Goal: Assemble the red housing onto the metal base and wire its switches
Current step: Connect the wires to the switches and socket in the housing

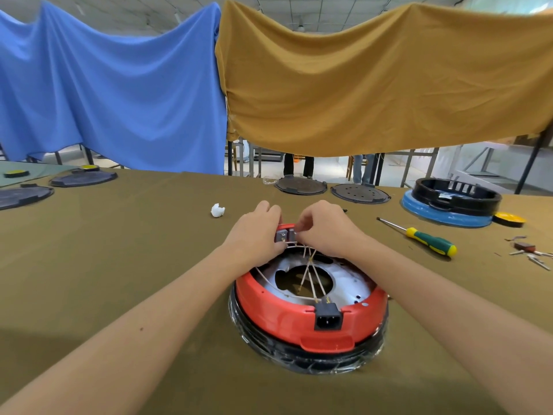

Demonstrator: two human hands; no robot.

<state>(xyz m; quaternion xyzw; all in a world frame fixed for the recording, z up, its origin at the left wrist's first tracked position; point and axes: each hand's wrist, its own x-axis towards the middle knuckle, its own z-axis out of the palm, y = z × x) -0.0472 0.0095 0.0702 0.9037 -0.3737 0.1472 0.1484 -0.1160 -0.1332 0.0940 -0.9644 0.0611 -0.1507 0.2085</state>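
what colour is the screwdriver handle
Green and yellow; the screwdriver lies right of the hands, in the head view.

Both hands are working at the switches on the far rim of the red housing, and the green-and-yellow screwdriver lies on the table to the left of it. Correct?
Not quite. The head view shows the screwdriver lying to the right of the red housing, not the left. The left hand and right hand are indeed at the switches on its far rim.

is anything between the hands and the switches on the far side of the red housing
Nothing visible does. Both hands are already at the switches on the far rim of the red housing: the left hand grips that corner, and the right hand pinches at the wires beside them. The screwdriver lies well off to the right.
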